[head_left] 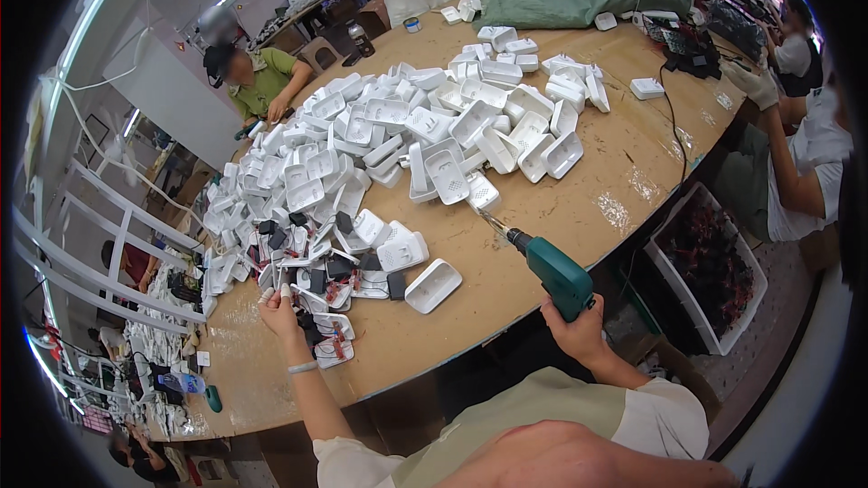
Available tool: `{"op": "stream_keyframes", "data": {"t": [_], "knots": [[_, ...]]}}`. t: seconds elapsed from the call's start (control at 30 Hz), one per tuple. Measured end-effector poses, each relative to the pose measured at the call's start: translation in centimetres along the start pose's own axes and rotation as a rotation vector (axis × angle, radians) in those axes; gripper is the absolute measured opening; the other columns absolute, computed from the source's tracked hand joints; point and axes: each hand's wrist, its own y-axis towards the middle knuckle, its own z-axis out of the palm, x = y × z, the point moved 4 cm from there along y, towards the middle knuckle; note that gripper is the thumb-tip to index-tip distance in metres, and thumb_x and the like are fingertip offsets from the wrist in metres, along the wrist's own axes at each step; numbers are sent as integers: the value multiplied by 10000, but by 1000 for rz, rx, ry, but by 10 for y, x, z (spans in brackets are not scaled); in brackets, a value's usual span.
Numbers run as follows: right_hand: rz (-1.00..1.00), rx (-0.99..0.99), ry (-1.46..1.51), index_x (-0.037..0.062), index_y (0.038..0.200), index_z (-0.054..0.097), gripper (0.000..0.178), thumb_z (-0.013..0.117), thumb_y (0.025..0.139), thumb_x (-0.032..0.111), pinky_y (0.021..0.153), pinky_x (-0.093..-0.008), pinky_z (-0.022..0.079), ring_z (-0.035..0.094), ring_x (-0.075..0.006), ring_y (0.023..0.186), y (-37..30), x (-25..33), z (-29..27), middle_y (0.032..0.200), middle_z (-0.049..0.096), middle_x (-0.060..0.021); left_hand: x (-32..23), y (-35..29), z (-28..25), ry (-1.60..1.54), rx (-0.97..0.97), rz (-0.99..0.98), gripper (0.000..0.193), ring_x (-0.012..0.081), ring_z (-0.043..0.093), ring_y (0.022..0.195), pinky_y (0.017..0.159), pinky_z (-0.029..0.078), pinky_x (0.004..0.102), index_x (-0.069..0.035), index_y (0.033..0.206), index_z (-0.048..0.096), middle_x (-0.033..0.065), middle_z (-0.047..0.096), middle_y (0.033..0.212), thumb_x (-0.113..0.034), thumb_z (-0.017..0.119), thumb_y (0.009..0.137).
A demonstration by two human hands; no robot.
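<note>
I saw right hand point(579, 334) wrapped around handle of dark-green, pistol-shaped plastic tool point(556, 273); judged it stiff, fairly light, best held there, clear of metal tip point(495, 224). Left hand point(278, 312) was beside red-wired white plastic shells point(336, 351); couldn't tell if pinching anything.

Free room: bare tabletop point(579, 208) right of the heap of white casings point(362, 136), plus a low passage between the lone white casing point(433, 286) and the near edge. Obstacles: the heap itself, broad and piled, closing the way straight across the middle; a tangle of black blocks and red wires point(338, 268) just beside the left hand point(278, 307); the green pistol-shaped tool point(556, 273) in the right hand point(576, 325), reaching over the near edge toward the heap; a black cable point(674, 122) crossing the right side.
</note>
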Motion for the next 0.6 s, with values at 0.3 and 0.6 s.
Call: {"op": "stream_keyframes", "data": {"t": [0.3, 0.6], "knots": [[78, -1, 13, 7, 939, 618, 161, 730, 828, 36, 589, -295, 499, 620, -166, 592, -7, -14, -11, 711, 630, -85, -64, -48, -6, -528, 63, 85, 271, 157, 665, 1008, 845, 548, 291, 31, 1264, 606, 127, 684, 1183, -14, 600, 997], [127, 53, 99, -4, 961, 644, 165, 740, 835, 41, 586, -290, 496, 613, -131, 604, -18, -19, -1, 720, 643, -61, -93, -185, 13, -148, 40, 245, 139, 92, 628, 912, 761, 539, 248, -17, 1098, 693, 49, 697, 1032, -87, 667, 980]]}}
